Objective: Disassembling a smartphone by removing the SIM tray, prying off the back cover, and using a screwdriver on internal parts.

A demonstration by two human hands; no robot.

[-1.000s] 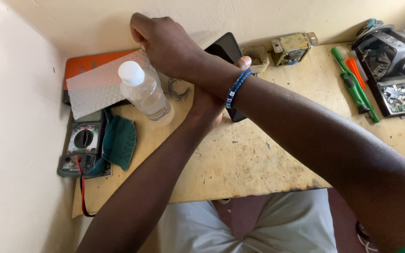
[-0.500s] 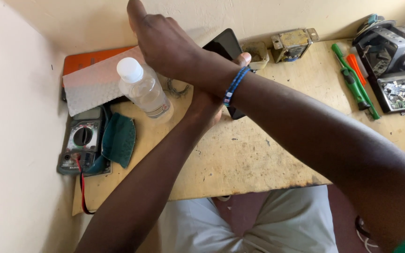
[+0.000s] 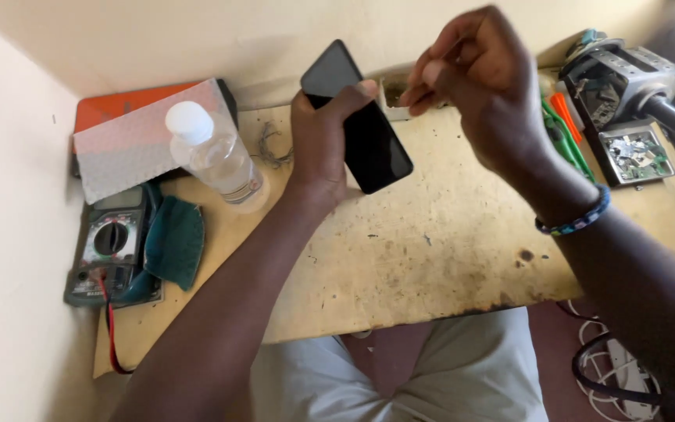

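Two hands are working above a worn table. The left hand is wrapping its fingers tight around a black phone, holding it tilted in the air. The right hand is hovering just beside the phone, pinching its fingertips together; I cannot tell if anything is between them. A clear bottle is standing near a meter.

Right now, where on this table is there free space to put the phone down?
The widest bare patch is the stained middle of the table, between the bottle and the small tray of parts, down to the front edge. The left end is crowded: meter, green cloth. The right back corner holds tools.
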